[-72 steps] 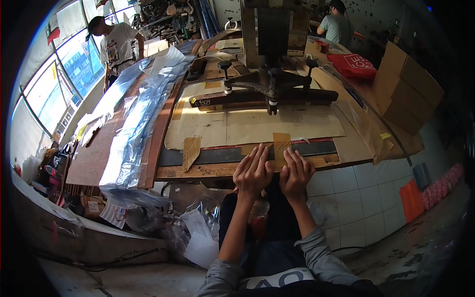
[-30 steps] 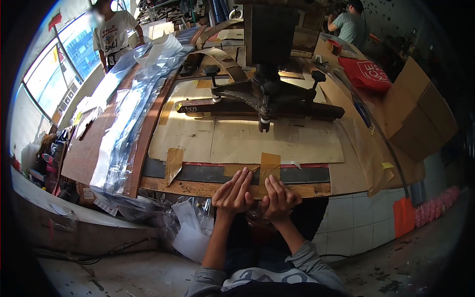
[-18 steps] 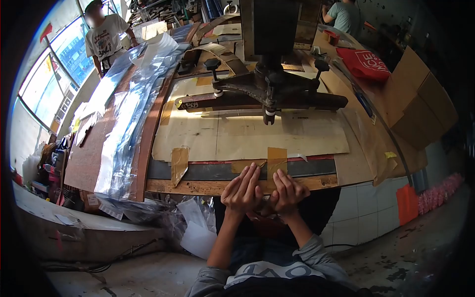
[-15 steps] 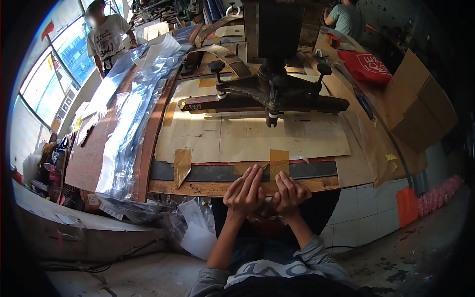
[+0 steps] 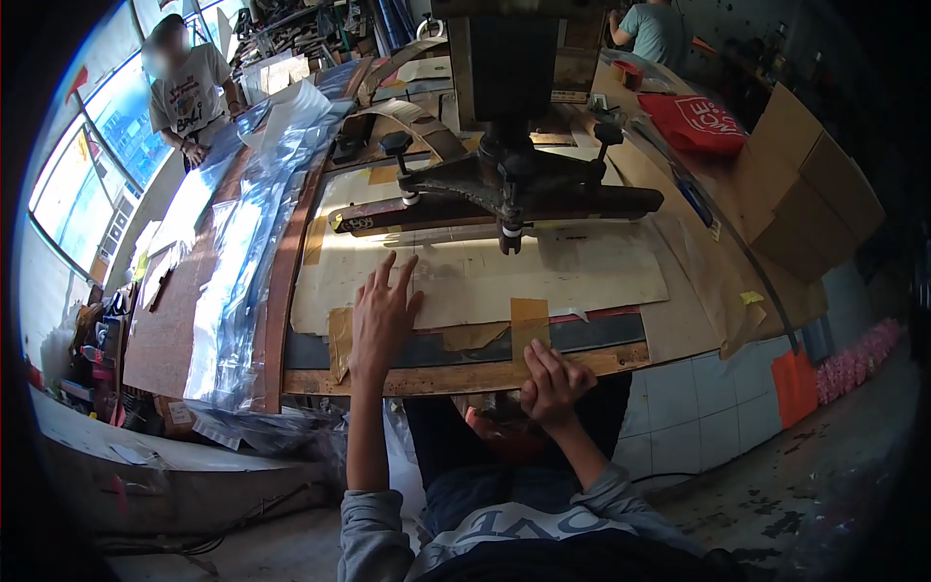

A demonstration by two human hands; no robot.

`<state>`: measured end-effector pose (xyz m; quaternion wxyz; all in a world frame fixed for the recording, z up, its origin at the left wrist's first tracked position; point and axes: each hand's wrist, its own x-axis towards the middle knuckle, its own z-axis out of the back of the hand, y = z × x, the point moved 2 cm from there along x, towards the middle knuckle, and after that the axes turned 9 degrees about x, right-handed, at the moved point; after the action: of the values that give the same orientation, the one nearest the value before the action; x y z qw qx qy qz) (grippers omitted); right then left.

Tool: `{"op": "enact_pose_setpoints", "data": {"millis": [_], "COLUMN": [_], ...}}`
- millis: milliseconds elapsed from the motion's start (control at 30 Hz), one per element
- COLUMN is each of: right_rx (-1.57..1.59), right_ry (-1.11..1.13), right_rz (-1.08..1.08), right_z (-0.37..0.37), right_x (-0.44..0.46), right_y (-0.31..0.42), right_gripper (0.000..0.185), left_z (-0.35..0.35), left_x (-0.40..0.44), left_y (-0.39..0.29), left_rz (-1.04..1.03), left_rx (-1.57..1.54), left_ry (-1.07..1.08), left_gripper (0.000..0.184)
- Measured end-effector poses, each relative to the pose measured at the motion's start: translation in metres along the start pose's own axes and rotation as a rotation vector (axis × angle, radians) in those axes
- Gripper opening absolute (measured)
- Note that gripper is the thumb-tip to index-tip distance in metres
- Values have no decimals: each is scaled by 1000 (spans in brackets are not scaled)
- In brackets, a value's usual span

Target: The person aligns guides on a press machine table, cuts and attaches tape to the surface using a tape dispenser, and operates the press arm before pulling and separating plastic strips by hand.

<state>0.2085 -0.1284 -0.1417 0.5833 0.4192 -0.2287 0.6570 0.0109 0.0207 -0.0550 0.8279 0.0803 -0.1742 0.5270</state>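
My left hand [image 5: 383, 315] reaches over the pale flat board [image 5: 465, 286], fingers extended and spread, near its lower left edge. My right hand [image 5: 557, 383] is closed at the front wooden edge [image 5: 446, 380] of the table, its fingers curled; whatever they may hold is hidden. Just above it, a strip of brown tape [image 5: 529, 325] runs from the board over the dark band [image 5: 592, 333]. Another brown tape strip [image 5: 339, 339] lies left of my left hand. Beyond my hands, a dark metal press arm [image 5: 504, 184] with a long bar [image 5: 582, 206] stands over the board.
Clear plastic sheets [image 5: 247, 242] cover the left side of the table. At the right are a red bag [image 5: 693, 121] and an open cardboard box [image 5: 810, 184]. One person [image 5: 194, 92] stands at the far left, another [image 5: 652, 34] at the back right.
My hands have moved apart. The left went forward and left over the board, fingers spreading; the right stayed near the front edge and curled. The view shifted slightly.
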Motion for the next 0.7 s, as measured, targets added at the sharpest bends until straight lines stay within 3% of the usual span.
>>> {"op": "enact_pose_setpoints", "data": {"millis": [200,400,533,700], "right_rx": [336,-18,-29,81], "right_ry": [150,321,555,662], "right_rz": [-142,-174,-144,-20], "right_z": [36,49,43,29], "right_x": [42,105,124,132], "right_y": [-10,-112,-158,-169], "right_gripper": [24,43,48,57], "left_z": [-4,-2,-15,-18], "left_x": [18,24,20,24], "left_y": [8,8,7,3], "left_rz": [-89,-60,-138,-175], "left_rx": [-10,-115,-124,89], "left_ry": [78,43,-20,-56], "left_gripper": [38,35,30,21]}}
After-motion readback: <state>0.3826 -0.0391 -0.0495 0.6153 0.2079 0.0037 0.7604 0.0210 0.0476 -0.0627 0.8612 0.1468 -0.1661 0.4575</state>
